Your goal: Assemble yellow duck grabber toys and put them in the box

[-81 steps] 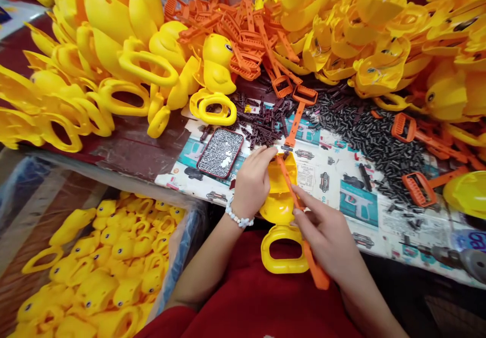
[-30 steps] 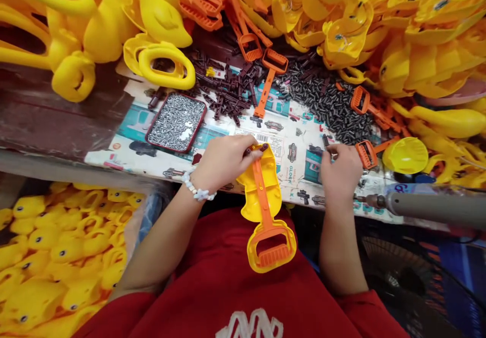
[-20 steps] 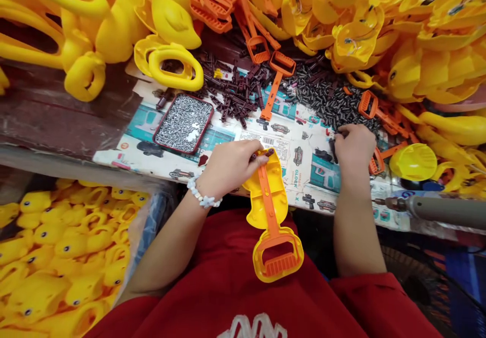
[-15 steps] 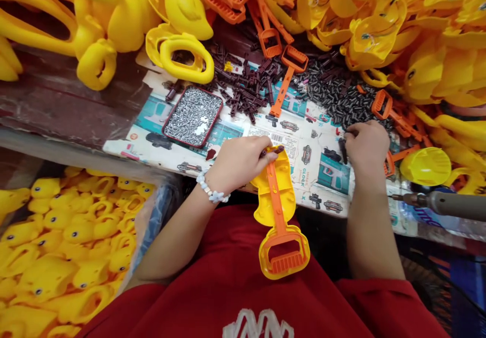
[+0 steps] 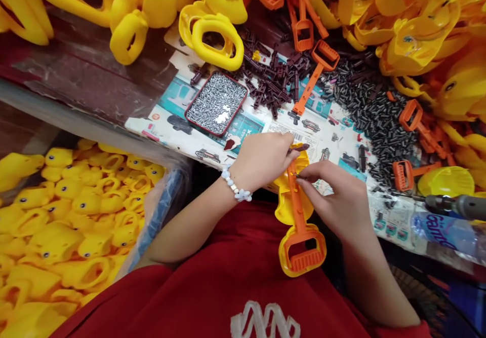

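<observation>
Gripping the far end of a hollow yellow plastic shell, the left hand, a pale beaded bracelet at its wrist, has its thumb against a slim dark brown plastic rod lying across that end. The shell is at the near edge of the bench, open side up, its looped handle end pointing nearer, over the red shirt. Along its inside lies a long orange plastic strip with a ribbed grip in the loop. The right hand, on the right, has thumb and forefinger pinched together over the strip, seemingly on a small dark piece, too small to make out clearly. Farther left sits a shallow red-rimmed tray of silvery screws; beyond the shell spreads a heap of dark brown plastic parts, and farther right, a heap of small black cylinders.
</observation>
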